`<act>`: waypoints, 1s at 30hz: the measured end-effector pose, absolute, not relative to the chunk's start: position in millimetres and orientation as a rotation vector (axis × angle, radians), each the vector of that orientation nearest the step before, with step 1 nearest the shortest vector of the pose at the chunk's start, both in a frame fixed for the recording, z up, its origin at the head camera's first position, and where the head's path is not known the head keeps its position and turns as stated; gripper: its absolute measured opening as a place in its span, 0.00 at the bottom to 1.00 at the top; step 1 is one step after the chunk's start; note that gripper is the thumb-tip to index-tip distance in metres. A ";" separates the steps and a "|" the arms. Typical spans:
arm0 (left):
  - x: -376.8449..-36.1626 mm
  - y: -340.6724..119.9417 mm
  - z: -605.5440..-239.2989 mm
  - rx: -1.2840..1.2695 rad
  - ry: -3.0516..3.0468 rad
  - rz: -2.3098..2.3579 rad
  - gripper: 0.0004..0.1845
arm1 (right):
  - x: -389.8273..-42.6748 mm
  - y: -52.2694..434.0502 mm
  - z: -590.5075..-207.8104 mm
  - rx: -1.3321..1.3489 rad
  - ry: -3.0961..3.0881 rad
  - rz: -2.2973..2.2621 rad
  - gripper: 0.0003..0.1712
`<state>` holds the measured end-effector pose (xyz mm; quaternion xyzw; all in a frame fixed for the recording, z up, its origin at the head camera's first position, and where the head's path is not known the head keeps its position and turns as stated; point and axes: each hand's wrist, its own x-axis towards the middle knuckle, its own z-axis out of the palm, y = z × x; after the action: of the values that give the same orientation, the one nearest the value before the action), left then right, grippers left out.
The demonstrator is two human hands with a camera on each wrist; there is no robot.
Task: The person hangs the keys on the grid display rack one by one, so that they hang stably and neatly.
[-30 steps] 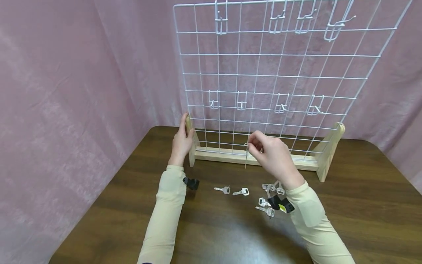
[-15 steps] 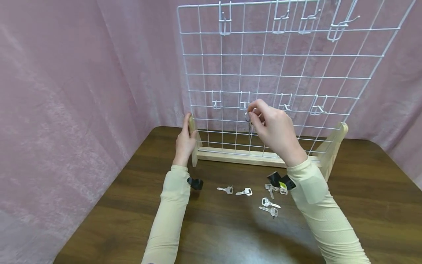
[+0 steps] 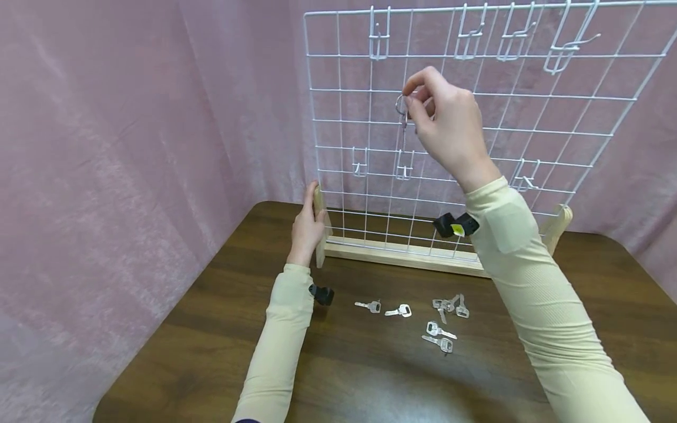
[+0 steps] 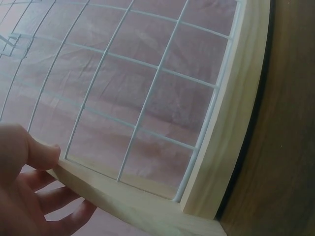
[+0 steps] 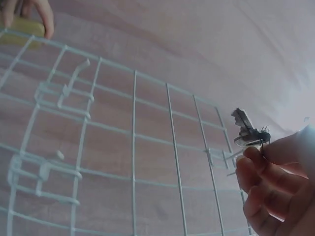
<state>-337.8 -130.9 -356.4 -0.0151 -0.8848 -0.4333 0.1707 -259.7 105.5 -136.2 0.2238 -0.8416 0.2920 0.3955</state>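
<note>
My right hand (image 3: 449,117) is raised before the middle of the white wire grid (image 3: 389,90), pinching a metal key ring (image 3: 399,104) between thumb and fingertips. A key (image 5: 243,125) hangs from the ring below the fingers in the head view. At the grid's left end my left hand (image 3: 308,229) grips the wooden side support (image 4: 88,189), thumb on one face and fingers on the other. White wire hooks hang on the grid in an upper row (image 3: 378,47) and a lower row (image 3: 404,170), all bare where they show; the right forearm hides part of the lower row.
On the brown table (image 3: 370,376) in front of the stand lie two single keys (image 3: 373,306) at left and several more keys (image 3: 443,343) farther right. A wooden crossbar (image 3: 386,251) runs along the grid's foot. Pink cloth (image 3: 132,147) hangs behind and at the left.
My right hand has risen with the key ring from near the grid's foot, past the lower hooks, to below the upper row. My left hand keeps its grip on the side support.
</note>
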 end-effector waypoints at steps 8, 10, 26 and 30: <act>-336.6 -128.4 -357.3 -0.042 -2.517 -1.237 0.36 | -277.2 98.2 -109.4 0.563 -2.074 0.710 0.12; -336.1 -128.3 -357.6 -0.036 -2.521 -1.235 0.36 | -280.8 94.4 -101.8 0.572 -2.060 0.685 0.12; -341.2 -127.4 -359.0 -0.020 -2.504 -1.236 0.37 | -308.6 69.9 -76.9 0.430 -2.018 0.814 0.13; -340.2 -128.9 -358.5 -0.022 -2.487 -1.248 0.37 | -312.3 65.4 -75.1 0.375 -2.032 0.907 0.12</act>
<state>-340.2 -128.9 -358.5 -0.0077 -0.8794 -0.4412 0.1787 -312.3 65.4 -75.1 0.1502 -0.8139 0.3631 0.4280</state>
